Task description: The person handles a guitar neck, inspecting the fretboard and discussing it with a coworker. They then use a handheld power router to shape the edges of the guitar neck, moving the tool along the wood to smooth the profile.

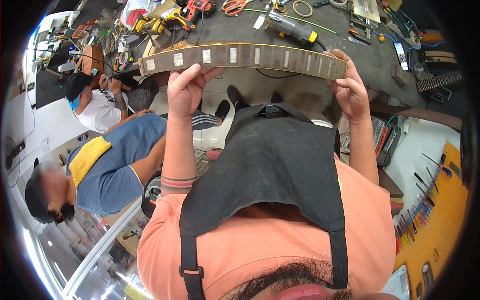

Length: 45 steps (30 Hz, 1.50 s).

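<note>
Shows a dark workbench (232, 37) along the top, strewn with a yellow-and-black drill (175, 19), a red power tool (201, 6), orange-handled scissors (234, 7) and a grey cylindrical power tool (292, 28) beside a green cable (325, 30). Has a dark fretted strip (440, 81) near the right rim, above an orange board (445, 220). Includes, at left, a yellow cloth (90, 159) on the shoulder of a co-worker in blue (112, 177).

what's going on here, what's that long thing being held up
A person in a black apron holds a long fretted board with pale rectangular inlays crosswise in both hands: the left hand grips it left of its middle, the right hand at its right end. It is held up in front of a dark workbench strewn with tools, including a grey power tool. To the left are two other people, one in a blue shirt, one in white.
</note>
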### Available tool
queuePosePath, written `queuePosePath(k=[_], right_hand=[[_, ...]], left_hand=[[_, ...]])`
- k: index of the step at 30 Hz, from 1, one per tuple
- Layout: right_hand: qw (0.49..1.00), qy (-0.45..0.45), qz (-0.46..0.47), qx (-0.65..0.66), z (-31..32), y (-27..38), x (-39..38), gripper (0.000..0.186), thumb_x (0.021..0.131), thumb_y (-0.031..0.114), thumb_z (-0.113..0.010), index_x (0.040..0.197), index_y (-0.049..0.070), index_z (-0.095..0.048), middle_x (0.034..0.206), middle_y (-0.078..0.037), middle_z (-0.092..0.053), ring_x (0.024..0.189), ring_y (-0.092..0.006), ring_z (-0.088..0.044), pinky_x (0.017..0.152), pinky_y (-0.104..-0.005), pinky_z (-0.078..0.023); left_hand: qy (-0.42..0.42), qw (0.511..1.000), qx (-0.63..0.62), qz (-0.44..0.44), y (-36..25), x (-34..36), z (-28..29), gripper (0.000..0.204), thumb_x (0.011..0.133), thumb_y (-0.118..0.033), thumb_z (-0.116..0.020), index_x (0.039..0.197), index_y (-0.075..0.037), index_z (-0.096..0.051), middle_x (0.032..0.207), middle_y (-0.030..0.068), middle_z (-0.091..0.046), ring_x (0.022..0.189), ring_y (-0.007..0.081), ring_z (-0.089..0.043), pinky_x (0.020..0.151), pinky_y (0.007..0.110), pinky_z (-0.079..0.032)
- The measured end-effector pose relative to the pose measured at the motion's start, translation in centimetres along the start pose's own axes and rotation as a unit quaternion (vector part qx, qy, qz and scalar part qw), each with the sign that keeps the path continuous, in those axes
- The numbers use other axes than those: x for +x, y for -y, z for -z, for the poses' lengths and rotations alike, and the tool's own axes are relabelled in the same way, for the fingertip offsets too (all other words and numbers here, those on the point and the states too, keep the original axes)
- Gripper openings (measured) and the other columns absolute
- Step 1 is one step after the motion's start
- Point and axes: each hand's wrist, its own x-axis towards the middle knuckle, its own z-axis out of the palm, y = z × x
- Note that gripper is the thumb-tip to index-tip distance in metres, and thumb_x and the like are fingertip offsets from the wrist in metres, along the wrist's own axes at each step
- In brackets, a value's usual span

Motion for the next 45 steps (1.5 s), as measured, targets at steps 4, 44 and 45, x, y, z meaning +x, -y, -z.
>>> queuePosePath(k=[4, 44, 45], right_hand=[[1.000, -0.010, 0.001, 0.020, 0.0, -0.4, 0.3, 0.082, 0.083, 0.005, -0.059, 0.162, 0.003, -0.040, 0.161, -0.020, -0.050, 0.148, -0.0287, -0.049, 0.125, -0.0403, -0.037], [0.992, -0.044, -0.069, 0.094, 1.9, -7.5, 2.4, 0.046, 0.109, 0.024, -0.058, 0.154, 0.011, -0.056, 0.136, -0.005, -0.065, 0.120, -0.0168, -0.062, 0.101, -0.0332, -0.048], [0.992, -0.044, -0.071, 0.093, 2.0, -7.6, 2.3, 0.046, 0.109, 0.024, -0.058, 0.153, 0.011, -0.056, 0.136, -0.005, -0.066, 0.120, -0.0168, -0.062, 0.101, -0.0332, -0.048]], left_hand=[[0.001, 1.000, 0.015, 0.000, -0.4, -0.3, -0.3, 0.049, 0.104, -0.003, -0.053, 0.151, 0.006, -0.046, 0.143, 0.0254, -0.066, 0.133, 0.0422, -0.067, 0.115, 0.063, -0.054], [-0.064, 0.976, 0.209, 0.014, -2.4, -4.2, -5.5, 0.049, 0.101, -0.012, -0.070, 0.144, 0.007, -0.056, 0.138, 0.0192, -0.068, 0.126, 0.0300, -0.070, 0.111, 0.048, -0.058], [-0.059, 0.975, 0.214, 0.022, -2.6, -4.2, -5.3, 0.050, 0.101, -0.012, -0.070, 0.144, 0.007, -0.055, 0.137, 0.0191, -0.068, 0.125, 0.0300, -0.070, 0.111, 0.048, -0.058]])
